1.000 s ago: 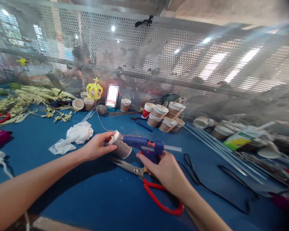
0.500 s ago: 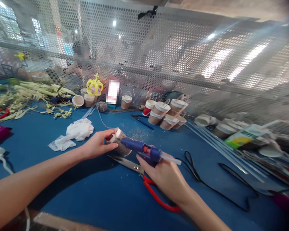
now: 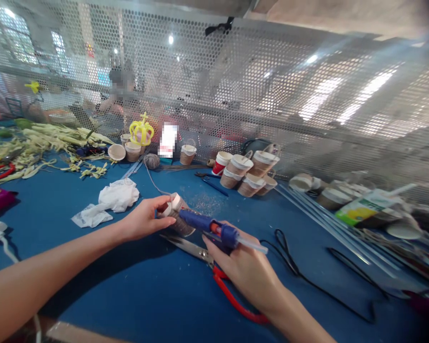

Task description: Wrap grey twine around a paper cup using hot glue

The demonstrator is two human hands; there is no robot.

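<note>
My left hand (image 3: 148,219) is closed on a small paper cup (image 3: 183,227) wrapped in grey-brown yarn, which lies tilted with its white rim up and to the left. A strand of yarn (image 3: 153,182) runs from the cup back to a grey yarn ball (image 3: 152,161). In my right hand (image 3: 248,267) is a blue glue gun (image 3: 203,221) with a clear glue stick in its rear end. Its nozzle points at the cup near the rim; whether they touch I cannot tell. Red-handled scissors (image 3: 200,252) lie beneath, partly hidden by my right hand.
Wrapped cups (image 3: 250,183) stand stacked beyond my hands. A crumpled white cloth (image 3: 118,194) lies left of the cup. Clear glue sticks (image 3: 329,224) and a black cable (image 3: 318,283) are at right. Plant strips (image 3: 57,133) and a yellow crown (image 3: 141,131) sit at back left, before a perforated metal screen (image 3: 200,71).
The view has tilted slightly, so the background sits a little lower. Both hands keep their hold, and the glue gun stays at the cup with hardly any shift.
</note>
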